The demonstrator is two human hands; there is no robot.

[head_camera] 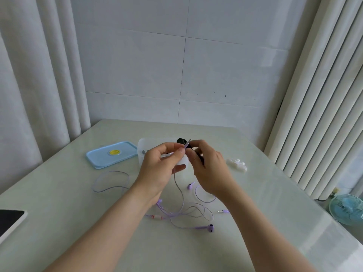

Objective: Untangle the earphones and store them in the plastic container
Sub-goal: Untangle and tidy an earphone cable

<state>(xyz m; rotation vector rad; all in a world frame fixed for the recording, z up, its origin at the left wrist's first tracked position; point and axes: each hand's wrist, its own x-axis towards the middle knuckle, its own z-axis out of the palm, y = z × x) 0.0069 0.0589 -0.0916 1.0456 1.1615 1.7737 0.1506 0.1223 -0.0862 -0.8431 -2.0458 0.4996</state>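
Observation:
Purple earphone cables (182,211) lie tangled on the table in front of me, with earbuds at several spots and a second jack plug (224,211) lying at the right. My left hand (163,165) and my right hand (208,167) are raised together above the table. Both pinch a purple jack plug (187,144) whose cable hangs down to the tangle. Something black (196,153) is also in my right hand; I cannot tell what it is. The clear plastic container (141,148) stands just behind my hands, mostly hidden by them.
The container's blue lid (112,155) with a yellow disc lies to the left. A small white object (236,164) sits at the right. A dark tablet (9,220) lies at the table's left edge. A small fan (347,209) stands on the floor at right.

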